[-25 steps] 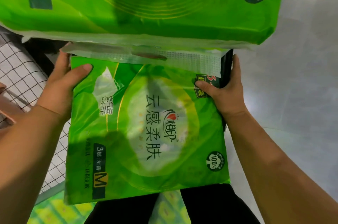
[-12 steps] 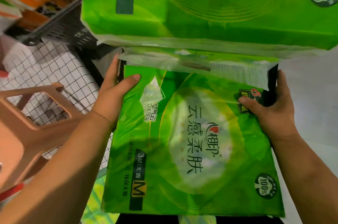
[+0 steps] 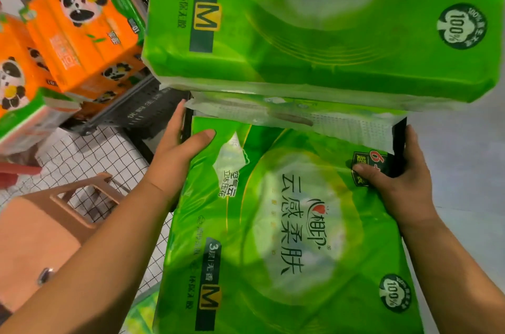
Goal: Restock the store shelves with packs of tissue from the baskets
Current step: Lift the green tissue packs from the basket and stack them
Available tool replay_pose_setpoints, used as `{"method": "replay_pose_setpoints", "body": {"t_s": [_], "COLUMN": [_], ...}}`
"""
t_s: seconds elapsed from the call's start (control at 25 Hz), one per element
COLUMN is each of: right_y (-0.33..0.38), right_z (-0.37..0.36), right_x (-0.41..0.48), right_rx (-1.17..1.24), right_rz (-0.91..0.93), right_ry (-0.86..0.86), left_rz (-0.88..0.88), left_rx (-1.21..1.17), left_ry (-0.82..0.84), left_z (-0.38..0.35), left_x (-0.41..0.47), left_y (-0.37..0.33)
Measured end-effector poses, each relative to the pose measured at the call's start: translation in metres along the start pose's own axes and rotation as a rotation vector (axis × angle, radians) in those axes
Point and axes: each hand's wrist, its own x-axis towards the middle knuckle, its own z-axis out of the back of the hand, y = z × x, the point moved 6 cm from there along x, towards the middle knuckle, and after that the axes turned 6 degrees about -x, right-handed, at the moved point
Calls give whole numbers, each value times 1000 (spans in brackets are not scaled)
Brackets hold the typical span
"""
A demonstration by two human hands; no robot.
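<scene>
Currently left grip (image 3: 177,159) and right grip (image 3: 396,180) both clamp the green tissue pack (image 3: 287,224) by its upper side edges, thumbs on the face. Pack sits between them, white sealed flap (image 3: 355,129) just under a second green pack (image 3: 314,33). Glossy film, soft rectangular bulk: likely light, slippery, squashy, so hold edges, not flap.

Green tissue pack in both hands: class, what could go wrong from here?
1. The left hand and right hand grip only the far corners of the held pack; its near end might sag.
2. Its white flap lies under the upper green pack and could snag or nudge it.
</scene>
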Motion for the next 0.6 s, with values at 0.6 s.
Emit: {"method": "replay_pose_setpoints", "body": {"t_s": [0.6], "right_y": [180], "right_z": [271], "right_x": [8], "right_rx": [113], "right_rz": [1], "right_ry": [-258], "left_rz": [-184], "left_rx": [145], "left_ry": [192], "left_z": [-243], "left_x": [-57], "left_y": [-246]}}
